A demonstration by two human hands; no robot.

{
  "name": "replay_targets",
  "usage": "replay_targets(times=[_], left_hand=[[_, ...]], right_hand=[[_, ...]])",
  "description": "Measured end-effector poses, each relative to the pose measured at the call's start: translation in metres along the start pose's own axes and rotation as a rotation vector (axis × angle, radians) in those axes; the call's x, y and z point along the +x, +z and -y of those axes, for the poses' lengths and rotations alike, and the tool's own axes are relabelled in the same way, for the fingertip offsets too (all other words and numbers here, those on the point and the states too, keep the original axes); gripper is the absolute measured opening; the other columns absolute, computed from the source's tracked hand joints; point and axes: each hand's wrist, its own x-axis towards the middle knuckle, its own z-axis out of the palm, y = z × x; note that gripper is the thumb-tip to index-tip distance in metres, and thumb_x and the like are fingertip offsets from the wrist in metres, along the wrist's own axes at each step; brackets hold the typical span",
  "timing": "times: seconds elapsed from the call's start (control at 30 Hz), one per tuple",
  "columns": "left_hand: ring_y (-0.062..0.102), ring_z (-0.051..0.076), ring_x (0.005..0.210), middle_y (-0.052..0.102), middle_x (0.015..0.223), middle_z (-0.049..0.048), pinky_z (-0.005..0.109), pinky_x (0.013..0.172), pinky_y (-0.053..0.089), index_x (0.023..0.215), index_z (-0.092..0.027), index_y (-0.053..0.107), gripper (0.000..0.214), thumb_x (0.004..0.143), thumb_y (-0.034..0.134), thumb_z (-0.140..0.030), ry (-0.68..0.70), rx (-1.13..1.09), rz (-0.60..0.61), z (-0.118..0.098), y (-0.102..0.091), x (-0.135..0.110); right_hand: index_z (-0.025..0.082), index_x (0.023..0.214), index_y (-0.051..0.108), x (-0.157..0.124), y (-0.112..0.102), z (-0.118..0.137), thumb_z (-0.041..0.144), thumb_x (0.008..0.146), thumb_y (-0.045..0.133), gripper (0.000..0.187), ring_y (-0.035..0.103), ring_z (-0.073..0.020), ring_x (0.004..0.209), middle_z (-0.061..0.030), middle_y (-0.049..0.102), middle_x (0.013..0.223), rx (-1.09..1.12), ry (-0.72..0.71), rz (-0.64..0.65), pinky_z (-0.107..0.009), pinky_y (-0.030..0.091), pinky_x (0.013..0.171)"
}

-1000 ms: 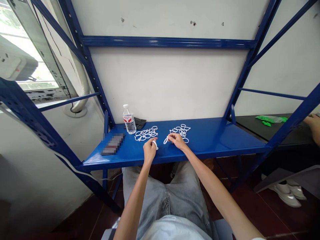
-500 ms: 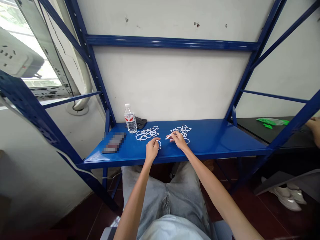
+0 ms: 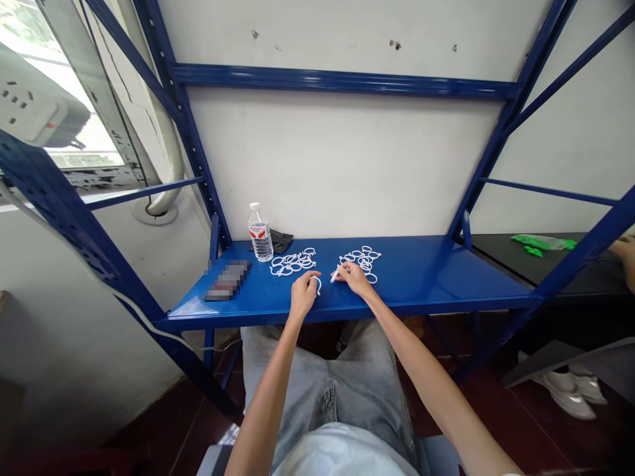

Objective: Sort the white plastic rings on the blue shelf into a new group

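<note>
My left hand [image 3: 302,295] is closed on an open white plastic ring [image 3: 318,285], whose curve shows to the right of the fingers. My right hand [image 3: 351,276] pinches a slim white piece [image 3: 334,275], which looks like a short rod; whether it is a ring seen edge-on I cannot tell. A pile of linked-looking white rings [image 3: 292,264] lies just beyond my left hand. More white rings [image 3: 366,256] are spread behind my right hand, partly covered by it. Both hands are low over the blue tabletop [image 3: 421,271], a small gap between them.
A water bottle [image 3: 260,235] stands at the back left by a black bag [image 3: 281,240]. A blurred-out phone-like slab [image 3: 227,280] lies at the left. Blue frame posts [image 3: 196,132] flank the table. On a black table [image 3: 501,264] at right are green pieces [image 3: 538,243] and another person's hand [image 3: 626,254].
The slim white piece in my right hand has turned from nearly level to steeper. My left hand keeps its ring almost in place. The whole view has shifted slightly.
</note>
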Motion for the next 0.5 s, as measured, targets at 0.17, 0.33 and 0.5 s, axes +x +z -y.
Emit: replay_targets(times=[0.17,0.33,0.5], left_hand=[[0.073,0.029,0.085,0.076,0.079,0.0071,0.03,0.072,0.042,0.131,-0.024,0.074,0.047,0.097,0.06,-0.054,0.028,0.234,0.117,-0.005,0.006,0.001],[0.074,0.033,0.091,0.078,0.083,0.011,0.032,0.075,0.042,0.129,-0.025,0.074,0.05,0.093,0.07,-0.06,0.029,0.362,0.151,-0.003,0.013,0.002],[0.073,0.033,0.09,0.078,0.086,0.0143,0.032,0.074,0.042,0.112,-0.024,0.079,0.044,0.097,0.064,-0.062,0.028,0.461,0.183,-0.007,0.013,0.0]], right_hand=[[0.024,0.096,0.063,-0.01,0.004,0.013,0.062,0.092,0.068,0.039,0.077,-0.0264,0.099,-0.0098,0.079,0.107,-0.006,-0.082,0.135,-0.043,0.062,0.093],[0.024,0.098,0.068,-0.016,0.005,0.022,0.054,0.095,0.064,0.03,0.074,-0.0246,0.097,-0.0062,0.077,0.105,-0.164,-0.159,0.197,-0.037,0.058,0.088],[0.024,0.096,0.071,-0.018,0.006,0.024,0.043,0.098,0.06,0.022,0.072,-0.0228,0.088,-0.004,0.077,0.095,-0.259,-0.217,0.186,-0.034,0.055,0.082]])
